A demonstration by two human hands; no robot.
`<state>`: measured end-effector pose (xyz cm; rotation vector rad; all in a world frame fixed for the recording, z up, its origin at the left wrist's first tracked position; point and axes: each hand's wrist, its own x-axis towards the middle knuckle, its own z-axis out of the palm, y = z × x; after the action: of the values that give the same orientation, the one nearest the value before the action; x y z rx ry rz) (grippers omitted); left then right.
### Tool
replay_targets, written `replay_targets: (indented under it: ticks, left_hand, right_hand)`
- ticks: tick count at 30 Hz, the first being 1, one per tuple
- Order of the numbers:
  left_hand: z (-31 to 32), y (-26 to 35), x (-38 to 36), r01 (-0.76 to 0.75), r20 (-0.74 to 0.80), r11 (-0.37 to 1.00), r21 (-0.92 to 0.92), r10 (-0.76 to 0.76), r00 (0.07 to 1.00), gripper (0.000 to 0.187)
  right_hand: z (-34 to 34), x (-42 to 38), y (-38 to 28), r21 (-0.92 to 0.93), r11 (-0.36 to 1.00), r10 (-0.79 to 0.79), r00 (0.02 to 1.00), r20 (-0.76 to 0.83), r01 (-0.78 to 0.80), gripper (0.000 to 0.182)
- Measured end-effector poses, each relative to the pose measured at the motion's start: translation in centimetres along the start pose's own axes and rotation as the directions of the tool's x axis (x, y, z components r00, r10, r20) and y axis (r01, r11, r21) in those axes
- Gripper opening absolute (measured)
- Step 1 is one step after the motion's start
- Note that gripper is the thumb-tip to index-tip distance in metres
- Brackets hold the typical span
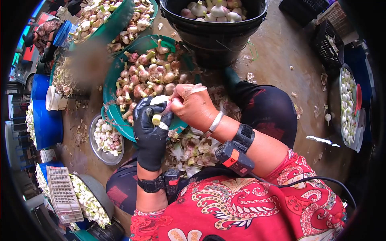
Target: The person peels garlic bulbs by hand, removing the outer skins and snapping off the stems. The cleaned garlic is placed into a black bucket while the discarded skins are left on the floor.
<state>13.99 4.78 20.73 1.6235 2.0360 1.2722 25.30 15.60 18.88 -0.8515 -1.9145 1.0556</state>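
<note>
Grasping garlic bulb (159,100) w/ gloved L hand (150,125); R hand (194,105) grip clenched on its side, nr green basin (109,93).

Round green plastic basin (108,91); pink-and-white round garlic bulbs (144,75); red cloth top (237,211), cream paisley pattern; black rubbery glove (151,138).

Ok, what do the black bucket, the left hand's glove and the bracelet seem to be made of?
Bucket: likely glossy plastic, judging by its smooth sheen. Glove: probably rubber-coated, given its slick, creased shine. Bracelet: seemingly polished metal, silvery and glinting; which metal is unclear.
</note>
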Motion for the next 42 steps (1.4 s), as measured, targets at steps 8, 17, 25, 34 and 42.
replay_targets:
  ticks: [8,17,25,34,42]
  left_hand:
    - [-1.6,-2.9,-0.2,0.28,0.447,-0.378,-0.883,-0.488,0.75,0.038]
    - [-2.1,-1.3,8.7,0.32,0.248,0.291,-0.902,-0.26,0.933,0.035]
    - [1.3,1.8,6.2,0.265,0.155,0.402,-0.876,-0.286,0.946,0.028]
    - [2.8,1.9,5.4,0.224,0.025,0.726,-0.65,-0.274,0.961,0.029]
    - [1.2,1.5,6.1,0.432,0.338,0.283,-0.856,-0.326,0.883,0.038]
  right_hand:
    - [-1.3,0.7,2.1,0.154,0.731,0.64,0.746,0.184,-0.665,0.017]
    - [-1.6,0.0,0.9,-0.009,0.958,0.256,0.834,0.489,-0.288,0.009]
    - [-2.2,2.2,-0.1,0.491,0.829,0.314,0.949,-0.014,-0.267,0.017]
    - [-3.2,2.0,0.1,0.049,0.999,-0.003,0.984,-0.177,0.012,0.008]
    - [-5.2,3.0,0.7,0.206,0.912,0.378,0.921,-0.094,-0.354,0.016]
